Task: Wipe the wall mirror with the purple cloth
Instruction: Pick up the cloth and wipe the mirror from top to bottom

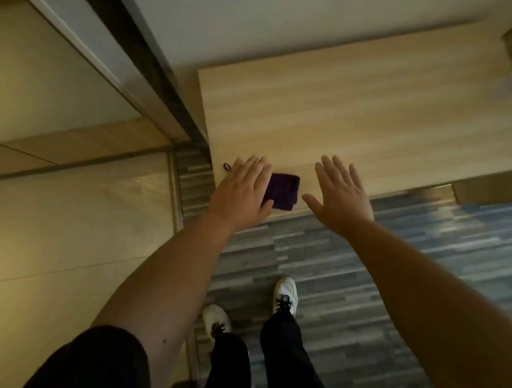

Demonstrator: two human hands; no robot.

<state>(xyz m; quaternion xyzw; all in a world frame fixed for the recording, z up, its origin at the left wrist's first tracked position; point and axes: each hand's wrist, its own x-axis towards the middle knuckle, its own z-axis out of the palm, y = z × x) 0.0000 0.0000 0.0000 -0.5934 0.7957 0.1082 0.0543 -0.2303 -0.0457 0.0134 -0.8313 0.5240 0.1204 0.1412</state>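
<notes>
Purple cloth (285, 191) half hidden under spread left hand (243, 193); right hand (340, 193) spread.

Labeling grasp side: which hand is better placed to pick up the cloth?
Left. The left hand already overlaps the folded dark purple cloth on the light wooden tabletop; the right hand hovers open beside it.

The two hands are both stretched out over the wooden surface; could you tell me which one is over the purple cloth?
The left hand: it overlaps the purple cloth, while the right hand is spread open beside it.
</notes>
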